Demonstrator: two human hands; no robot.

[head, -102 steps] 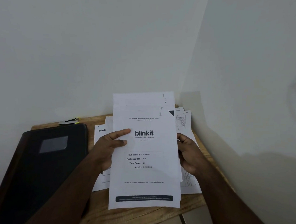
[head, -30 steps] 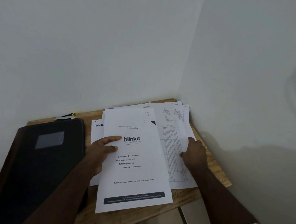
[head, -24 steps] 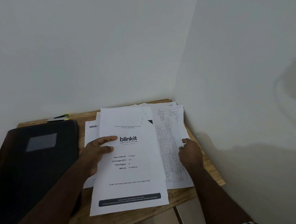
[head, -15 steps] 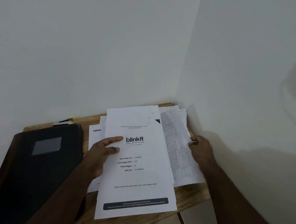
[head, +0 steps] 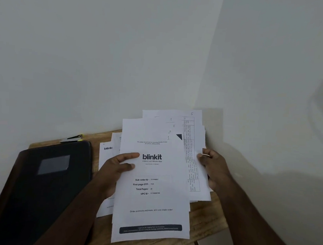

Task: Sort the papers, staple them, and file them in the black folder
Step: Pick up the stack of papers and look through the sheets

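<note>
Two hands, two grips on paper right now. The left hand (head: 116, 168) clamps the fanned stack of papers (head: 152, 201) at its 9 o'clock edge, thumb across the front just beside the blinkit logo, fingers tucked behind. The top sheet is the blinkit cover page, and the pages behind it peek out at 12 o'clock with handwritten numbers 1, 2, 3 and another I can't read.

The right hand (head: 213, 171) is curled round the 3 o'clock edge of a table sheet (head: 194, 154) — the one marked 5 at its top corner. Half a second ago that sheet was slanting away from the stack off to the right with a clear gap; now it's lifted upright and slid in behind the stack, its printed table strip showing just past the cover page's right edge. A second ago the same hand was flat down on the loose pages lying on the desk, so it has picked one up since.

More blinkit pages (head: 107, 153) lie on the wooden table (head: 206, 216) under the left wrist, at 9 o'clock of the held stack. The black folder (head: 45, 181) sits closed further out at 9 o'clock — same spot as before — with the stapler (head: 71, 138) just past its far edge by the wall.
</note>
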